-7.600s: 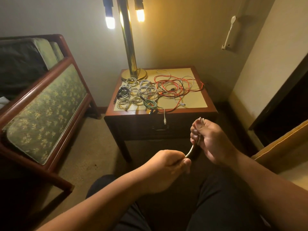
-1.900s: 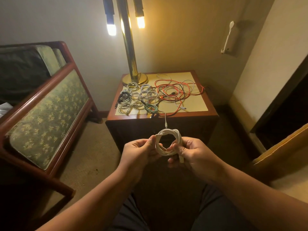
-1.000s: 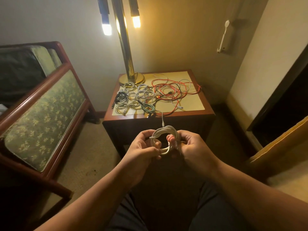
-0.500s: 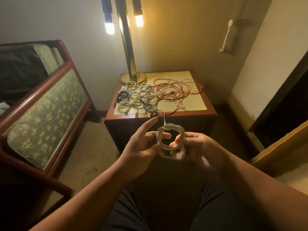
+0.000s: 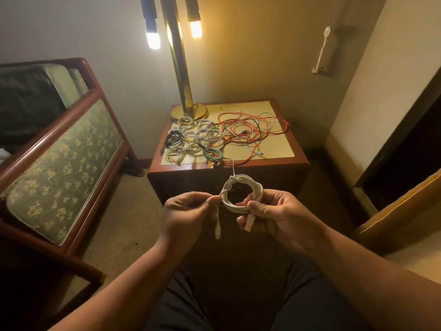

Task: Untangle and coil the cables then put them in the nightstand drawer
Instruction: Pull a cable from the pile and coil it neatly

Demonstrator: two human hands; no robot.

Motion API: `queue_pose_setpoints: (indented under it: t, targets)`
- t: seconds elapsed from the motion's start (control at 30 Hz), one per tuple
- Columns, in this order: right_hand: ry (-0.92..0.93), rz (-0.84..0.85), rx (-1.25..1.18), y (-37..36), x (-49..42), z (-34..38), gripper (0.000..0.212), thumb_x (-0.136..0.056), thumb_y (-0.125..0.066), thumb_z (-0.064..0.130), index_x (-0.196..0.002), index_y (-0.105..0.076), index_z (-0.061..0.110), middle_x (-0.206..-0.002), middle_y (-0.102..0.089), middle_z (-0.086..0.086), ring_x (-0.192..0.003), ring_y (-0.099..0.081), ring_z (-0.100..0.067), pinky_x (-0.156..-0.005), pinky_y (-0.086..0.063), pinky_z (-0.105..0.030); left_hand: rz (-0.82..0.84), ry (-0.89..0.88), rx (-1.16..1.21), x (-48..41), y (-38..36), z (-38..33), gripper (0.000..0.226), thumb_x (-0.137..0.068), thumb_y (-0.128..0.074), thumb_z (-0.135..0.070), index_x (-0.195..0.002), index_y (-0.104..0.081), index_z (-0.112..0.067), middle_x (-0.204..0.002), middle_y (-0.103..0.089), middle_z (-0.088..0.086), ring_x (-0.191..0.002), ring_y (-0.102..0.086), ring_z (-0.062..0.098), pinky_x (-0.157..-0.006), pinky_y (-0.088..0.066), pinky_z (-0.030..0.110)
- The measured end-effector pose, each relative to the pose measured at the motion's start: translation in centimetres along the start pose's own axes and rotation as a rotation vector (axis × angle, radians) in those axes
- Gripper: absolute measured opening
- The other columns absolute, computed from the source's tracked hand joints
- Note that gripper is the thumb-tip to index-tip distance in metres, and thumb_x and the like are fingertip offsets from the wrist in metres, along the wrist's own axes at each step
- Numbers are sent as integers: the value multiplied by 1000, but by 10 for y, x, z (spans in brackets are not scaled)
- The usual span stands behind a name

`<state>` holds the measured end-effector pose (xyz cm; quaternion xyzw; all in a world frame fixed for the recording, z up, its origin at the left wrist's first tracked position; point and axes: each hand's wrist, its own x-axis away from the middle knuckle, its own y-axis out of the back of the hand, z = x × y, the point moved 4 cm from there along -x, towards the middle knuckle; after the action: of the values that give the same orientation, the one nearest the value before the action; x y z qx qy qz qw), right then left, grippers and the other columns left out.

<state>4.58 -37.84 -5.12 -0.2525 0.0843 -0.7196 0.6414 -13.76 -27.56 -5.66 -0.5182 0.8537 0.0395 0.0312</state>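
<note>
On the far left stands a green seat with flowers on it and a red wood frame (image 5: 64, 163). Next to it is the nightstand (image 5: 279, 149), with a tall gold lamp (image 5: 181, 68) at its back left corner. On the left part of its top lie small neat rings of cable (image 5: 191, 139), most of them white, one black and one green. To the right of them lies a messy heap of red, white and black cables (image 5: 248, 132), all mixed up. One thin white cable (image 5: 233, 164) hangs over the front edge. In front of the nightstand, up in the air between both hands, is the white cable (image 5: 241, 194). It is wound into a small round ring with a hole in the middle, and some turns are wrapped around its top left side. The left hand (image 5: 186, 216) is on the left of the ring. Its thumb and first finger pinch the loose end of the cable, and a little plug (image 5: 217, 231) hangs down below them. The right hand (image 5: 281, 216) holds the ring's lower right side, with its thumb on top and its fingers curled under. A bigger white plug (image 5: 249, 223) sticks down out of that hand. Both arms reach forward over dark trousers.
</note>
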Motion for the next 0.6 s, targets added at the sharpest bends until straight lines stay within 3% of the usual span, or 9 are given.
queue_pose_setpoints:
  t: [0.1, 0.2, 0.3, 0.4, 0.6]
  targets:
    - [35, -51, -2, -4, 1, -7, 22, -96, -57, 2, -115, -62, -8, -109, -71, -26, -97, -72, -37, -82, -62, -42, -77, 209, 184, 6, -6, 9, 9, -90, -70, -3, -95, -76, -1, -89, -75, 19, -80, -74, 27, -63, -60, 28]
    - [80, -99, 46, -8, 2, -16, 21, -96, -57, 2, -114, -64, -7, -109, -73, -23, -100, -73, -36, -86, -61, -44, -174, 369, 340, 13, -15, 15, 15, -92, -68, -8, -104, -73, -1, -98, -76, 21, -90, -76, 31, -70, -62, 34]
    - [124, -124, 156, -11, 3, -22, 18, -96, -57, -1, -110, -67, -6, -105, -75, -19, -100, -74, -32, -85, -62, -40, -220, 419, 414, 15, -22, 13, 31, -87, -72, -14, -116, -68, -2, -109, -73, 22, -97, -75, 34, -81, -60, 45]
    - [179, -84, 345, -13, 3, -20, 15, -96, -61, 3, -107, -70, -1, -103, -76, -13, -101, -74, -28, -88, -61, -40, -229, 485, 437, 18, -26, 13, 55, -74, -78, -17, -125, -61, -6, -118, -69, 20, -95, -76, 32, -80, -61, 44]
    - [262, -101, 512, -10, 3, -15, 12, -96, -63, 4, -102, -73, 6, -98, -76, -7, -100, -73, -23, -90, -60, -36, -177, 502, 455, 21, -31, 16, 32, -87, -68, -15, -117, -64, -5, -108, -73, 24, -94, -76, 35, -76, -60, 45]
